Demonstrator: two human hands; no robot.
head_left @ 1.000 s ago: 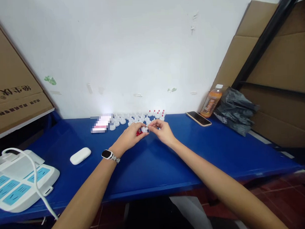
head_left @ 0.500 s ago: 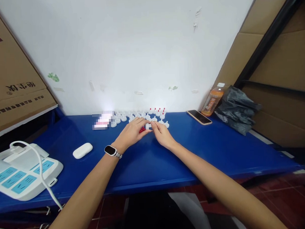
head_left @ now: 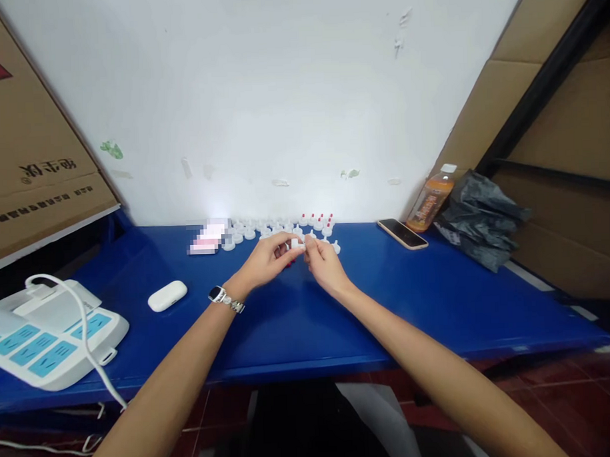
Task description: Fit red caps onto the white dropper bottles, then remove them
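A white nozzle cap (head_left: 295, 243) is held between my two hands above the blue table. My left hand (head_left: 264, 262) grips its wide end between thumb and fingers. At the narrow end, my right hand (head_left: 327, 262) is closed in a pinch; whether a small red tip is between those fingers is hidden. Several red tips (head_left: 289, 264) lie partly covered beneath my left hand. Behind the hands, many plain white nozzle caps (head_left: 250, 233) stand along the wall, and a group of red-tipped nozzle caps (head_left: 318, 223) stands to their right.
A phone (head_left: 402, 234), a drink bottle (head_left: 431, 199) and a black plastic bag (head_left: 479, 219) are at the right. On the left lie a white earbud case (head_left: 167, 296) and a power strip (head_left: 63, 337) with its cable. Cardboard boxes flank the blue table (head_left: 299, 339).
The nozzle cap has turned and moved slightly up in my hands. My left fingers have shifted around it, covering more of the red tips. The camera view has shifted a little.
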